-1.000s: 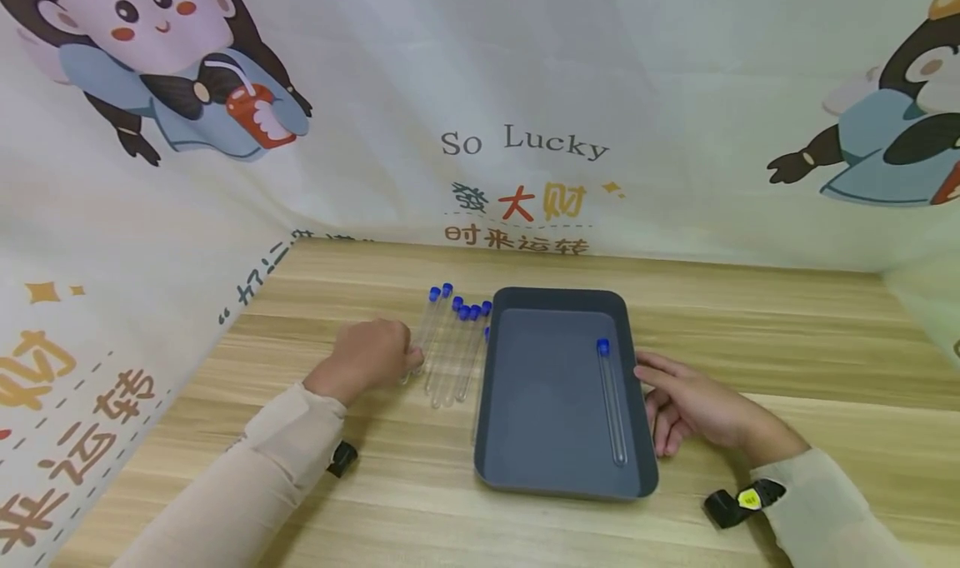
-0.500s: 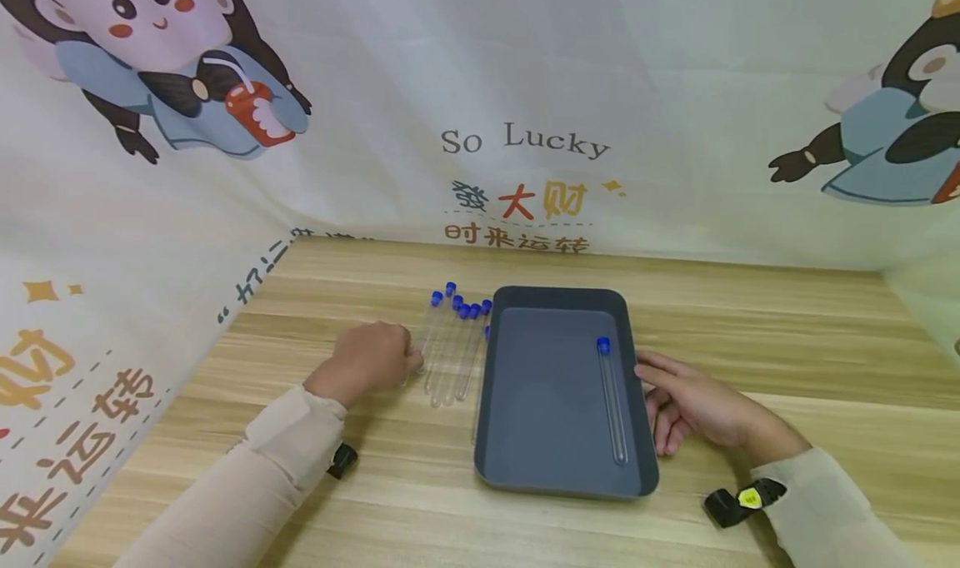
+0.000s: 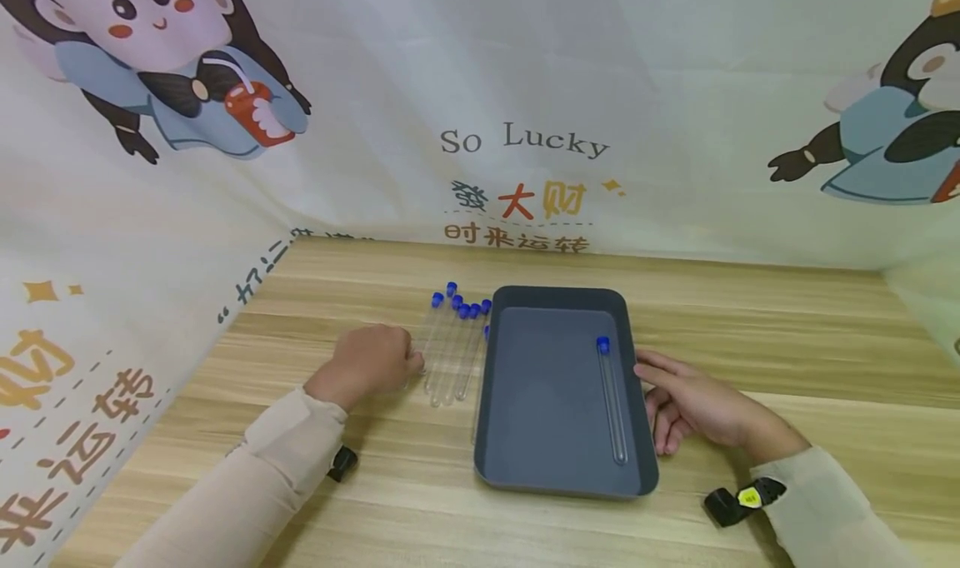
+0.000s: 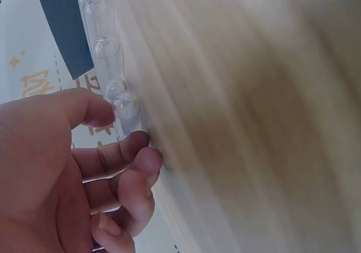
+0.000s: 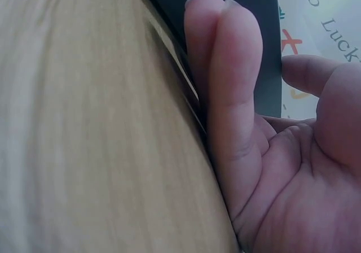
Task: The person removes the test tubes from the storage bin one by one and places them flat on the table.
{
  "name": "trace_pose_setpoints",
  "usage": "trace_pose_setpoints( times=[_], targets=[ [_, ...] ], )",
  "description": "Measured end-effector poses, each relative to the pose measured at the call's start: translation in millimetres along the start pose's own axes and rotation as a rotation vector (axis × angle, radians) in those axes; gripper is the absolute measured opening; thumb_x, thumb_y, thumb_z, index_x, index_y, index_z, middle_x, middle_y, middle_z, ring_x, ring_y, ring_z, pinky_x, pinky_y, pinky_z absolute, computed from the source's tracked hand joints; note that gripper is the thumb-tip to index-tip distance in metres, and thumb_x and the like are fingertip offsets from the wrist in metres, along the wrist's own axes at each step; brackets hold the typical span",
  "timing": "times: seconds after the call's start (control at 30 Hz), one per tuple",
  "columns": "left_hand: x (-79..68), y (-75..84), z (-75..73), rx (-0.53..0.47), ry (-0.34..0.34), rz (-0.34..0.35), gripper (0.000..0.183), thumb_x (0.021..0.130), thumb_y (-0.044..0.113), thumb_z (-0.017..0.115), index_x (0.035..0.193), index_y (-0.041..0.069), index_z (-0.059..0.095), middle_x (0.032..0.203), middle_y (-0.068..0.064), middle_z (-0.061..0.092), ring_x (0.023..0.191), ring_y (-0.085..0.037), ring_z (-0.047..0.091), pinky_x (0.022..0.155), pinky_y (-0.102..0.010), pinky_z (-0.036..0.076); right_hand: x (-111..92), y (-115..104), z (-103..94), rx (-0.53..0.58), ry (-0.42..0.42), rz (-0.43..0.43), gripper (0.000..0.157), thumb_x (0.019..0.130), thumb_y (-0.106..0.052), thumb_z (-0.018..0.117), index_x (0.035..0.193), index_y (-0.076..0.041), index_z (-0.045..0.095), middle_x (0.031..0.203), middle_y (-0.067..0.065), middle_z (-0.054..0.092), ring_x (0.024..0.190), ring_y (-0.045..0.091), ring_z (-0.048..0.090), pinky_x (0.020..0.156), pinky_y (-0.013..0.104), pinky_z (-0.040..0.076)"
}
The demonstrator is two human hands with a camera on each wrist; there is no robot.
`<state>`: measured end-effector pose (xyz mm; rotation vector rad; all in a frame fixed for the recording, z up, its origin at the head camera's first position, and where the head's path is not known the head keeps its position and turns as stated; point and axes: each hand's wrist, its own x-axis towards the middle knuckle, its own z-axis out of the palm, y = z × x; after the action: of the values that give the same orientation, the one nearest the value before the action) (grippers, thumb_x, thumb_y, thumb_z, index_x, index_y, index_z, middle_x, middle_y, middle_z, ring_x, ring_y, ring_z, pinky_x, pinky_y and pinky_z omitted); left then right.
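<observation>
Several clear test tubes [image 3: 447, 360] with blue caps lie side by side on the table, left of a dark grey tray [image 3: 555, 485]. My left hand [image 3: 370, 358] is at the rounded lower ends of the leftmost tubes. In the left wrist view its thumb and curled index finger pinch the nearest test tube [image 4: 127, 105] near its end. One capped test tube [image 3: 611, 401] lies lengthwise inside the tray, near its right wall. My right hand [image 3: 693, 410] rests against the tray's right side, thumb at the rim, fingers extended along the outer wall.
The wooden table [image 3: 787, 335] runs back to a printed cloth backdrop [image 3: 525, 68]. Another blue cap [image 3: 487, 333] shows against the tray's left edge, its tube mostly hidden by the tray. Black wrist devices sit at both cuffs.
The two leftmost tubes have shifted slightly right, closer to the others, their caps moving a little. The left hand has barely moved; the right hand and tray stay in place.
</observation>
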<state>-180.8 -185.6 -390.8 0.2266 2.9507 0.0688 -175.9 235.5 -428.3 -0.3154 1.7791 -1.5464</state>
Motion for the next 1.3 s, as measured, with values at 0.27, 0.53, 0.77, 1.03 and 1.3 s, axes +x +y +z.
trace_pose_setpoints(
  times=[0.27, 0.53, 0.77, 1.03, 1.3],
  targets=[
    [-3.1, -0.4, -2.0, -0.011, 0.008, 0.000, 0.045, 0.098, 0.035, 0.050, 0.056, 0.019, 0.043, 0.059, -0.001, 0.050, 0.059, -0.018, 0.051, 0.054, -0.036, 0.041, 1.5, -1.4, -0.7, 0.000, -0.002, -0.001, 0.075, 0.108, -0.040, 0.035, 0.159, -0.008, -0.011, 0.077, 0.004, 0.064, 0.058, 0.016, 0.068, 0.055, 0.031, 0.057],
    [-3.9, -2.1, -3.8, -0.009, 0.012, 0.000, 0.046, 0.101, 0.037, 0.045, 0.059, 0.016, 0.046, 0.070, -0.006, 0.061, 0.065, -0.021, 0.056, 0.059, -0.042, 0.046, 1.5, -0.7, -0.6, -0.006, -0.002, -0.007, 0.075, 0.109, -0.040, 0.035, 0.159, -0.008, -0.011, 0.077, 0.003, 0.063, 0.058, 0.016, 0.067, 0.055, 0.032, 0.057],
    [-5.1, -2.4, -4.8, 0.005, 0.019, -0.007, 0.045, 0.100, 0.036, 0.045, 0.059, 0.017, 0.044, 0.066, -0.005, 0.057, 0.060, -0.019, 0.052, 0.054, -0.038, 0.044, 2.5, -1.1, -0.9, 0.000, -0.004, -0.010, 0.075, 0.108, -0.040, 0.035, 0.159, -0.008, -0.010, 0.077, 0.003, 0.062, 0.057, 0.016, 0.067, 0.055, 0.031, 0.057],
    [-5.5, 6.4, -10.1, 0.044, 0.063, -0.015, 0.044, 0.099, 0.036, 0.046, 0.059, 0.017, 0.043, 0.059, -0.005, 0.052, 0.055, -0.019, 0.050, 0.049, -0.038, 0.043, 1.9, -2.2, -0.3, -0.002, -0.001, -0.010, 0.074, 0.109, -0.040, 0.034, 0.159, -0.008, -0.009, 0.076, 0.003, 0.062, 0.057, 0.016, 0.067, 0.055, 0.031, 0.057],
    [-4.6, 22.2, -12.4, 0.025, 0.115, 0.023, 0.044, 0.097, 0.035, 0.046, 0.056, 0.019, 0.040, 0.057, -0.002, 0.046, 0.055, -0.020, 0.047, 0.048, -0.038, 0.038, 0.9, -1.7, 0.3, 0.001, 0.007, -0.001, 0.074, 0.109, -0.040, 0.035, 0.159, -0.008, -0.010, 0.076, 0.003, 0.063, 0.057, 0.016, 0.067, 0.055, 0.031, 0.057]
  ],
)
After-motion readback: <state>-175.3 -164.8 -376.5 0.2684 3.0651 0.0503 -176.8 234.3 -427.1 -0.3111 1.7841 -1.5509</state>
